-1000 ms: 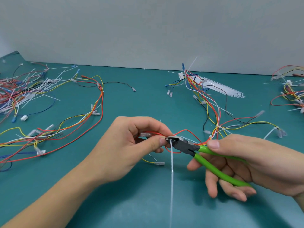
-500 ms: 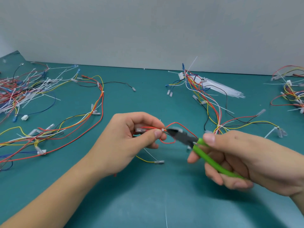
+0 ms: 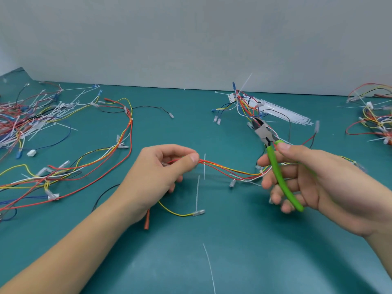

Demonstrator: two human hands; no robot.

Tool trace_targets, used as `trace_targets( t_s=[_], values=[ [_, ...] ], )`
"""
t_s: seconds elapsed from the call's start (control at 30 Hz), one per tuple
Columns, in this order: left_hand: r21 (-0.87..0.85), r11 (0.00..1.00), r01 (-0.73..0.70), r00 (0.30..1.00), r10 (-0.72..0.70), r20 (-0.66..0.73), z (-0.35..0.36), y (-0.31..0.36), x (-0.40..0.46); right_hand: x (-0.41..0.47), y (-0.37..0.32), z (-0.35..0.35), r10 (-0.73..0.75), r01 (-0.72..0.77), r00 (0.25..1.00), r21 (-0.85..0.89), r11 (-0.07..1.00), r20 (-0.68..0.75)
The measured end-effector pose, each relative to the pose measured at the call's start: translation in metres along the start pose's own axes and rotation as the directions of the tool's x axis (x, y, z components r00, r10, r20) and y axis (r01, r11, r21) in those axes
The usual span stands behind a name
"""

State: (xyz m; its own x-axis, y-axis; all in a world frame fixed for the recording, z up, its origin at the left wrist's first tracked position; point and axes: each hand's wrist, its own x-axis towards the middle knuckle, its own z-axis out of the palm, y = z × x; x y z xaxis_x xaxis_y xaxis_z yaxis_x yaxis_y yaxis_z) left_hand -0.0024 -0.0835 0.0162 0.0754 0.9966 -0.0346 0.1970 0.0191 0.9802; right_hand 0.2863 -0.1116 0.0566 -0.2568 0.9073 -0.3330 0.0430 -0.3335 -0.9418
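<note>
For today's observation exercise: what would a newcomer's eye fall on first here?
The right hand grips green-handled cutters, raised at centre right. The left hand pinches a red, orange and yellow wire bundle running toward the right hand. On the teal table, tangled harnesses crowd the left edge.

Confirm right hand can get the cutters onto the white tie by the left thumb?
Probably yes. The right hand grips the cutters, tips pointing up and away, so they'd need turning. Nothing lies between them and the tie; the left hand pinches the wires just beside it.
</note>
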Motion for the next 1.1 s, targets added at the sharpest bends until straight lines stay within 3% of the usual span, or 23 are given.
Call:
trace_targets(
  t_s=[0.13, 0.2, 0.3, 0.4, 0.47, 0.5, 0.63, 0.73, 0.8, 0.9, 1.03, 1.1],
  values=[
    [0.038, 0.999, 0.006, 0.999, -0.008, 0.048, -0.005, 0.002, -0.001, 0.000, 0.003, 0.003, -0.112, 0.105, 0.987, -0.066, 0.992, -0.115],
    [0.156, 0.987, -0.035, 0.999, 0.029, 0.045, -0.011, 0.004, -0.001, 0.001, 0.004, 0.002, -0.151, 0.145, 0.972, -0.047, 0.988, -0.178],
    [0.461, 0.878, -0.126, 0.989, 0.147, -0.010, -0.019, 0.004, 0.000, 0.002, 0.002, -0.004, -0.122, 0.146, 0.971, 0.101, 0.984, -0.207],
    [0.576, 0.808, -0.127, 0.987, 0.160, -0.008, -0.022, 0.006, 0.001, 0.002, -0.001, -0.007, -0.135, 0.180, 0.957, 0.157, 0.971, -0.258],
    [0.699, 0.703, -0.134, 0.979, 0.205, -0.018, -0.021, 0.008, 0.000, 0.002, -0.001, -0.007, -0.147, 0.198, 0.950, 0.168, 0.966, -0.277],
    [0.746, 0.649, -0.153, 0.969, 0.247, -0.016, -0.018, 0.010, -0.001, 0.002, -0.002, -0.006, -0.143, 0.198, 0.951, 0.183, 0.963, -0.273],
    [0.754, 0.582, -0.304, 0.935, 0.335, 0.118, 0.010, 0.025, -0.012, -0.002, -0.010, -0.011, -0.062, 0.094, 0.983, 0.184, 0.978, -0.173],
    [0.790, 0.483, -0.378, 0.917, 0.310, 0.250, 0.044, 0.025, -0.012, -0.006, -0.022, -0.019, 0.051, -0.046, 0.998, 0.184, 0.982, -0.022],
    [0.799, 0.471, -0.373, 0.923, 0.277, 0.268, 0.065, 0.025, -0.003, -0.006, -0.026, -0.021, 0.074, -0.076, 0.997, 0.186, 0.980, 0.016],
    [0.796, 0.498, -0.344, 0.934, 0.268, 0.235, 0.087, 0.022, 0.014, -0.006, -0.019, -0.014, 0.053, -0.047, 0.998, 0.149, 0.988, -0.035],
    [0.722, 0.615, -0.317, 0.944, 0.282, 0.174, 0.093, 0.014, 0.027, -0.005, 0.001, -0.004, -0.086, 0.121, 0.973, 0.154, 0.981, -0.215],
    [0.699, 0.633, -0.333, 0.937, 0.306, 0.169, 0.093, 0.011, 0.025, -0.005, 0.006, -0.002, -0.208, 0.219, 0.920, -0.004, 0.976, -0.333]
  ],
)
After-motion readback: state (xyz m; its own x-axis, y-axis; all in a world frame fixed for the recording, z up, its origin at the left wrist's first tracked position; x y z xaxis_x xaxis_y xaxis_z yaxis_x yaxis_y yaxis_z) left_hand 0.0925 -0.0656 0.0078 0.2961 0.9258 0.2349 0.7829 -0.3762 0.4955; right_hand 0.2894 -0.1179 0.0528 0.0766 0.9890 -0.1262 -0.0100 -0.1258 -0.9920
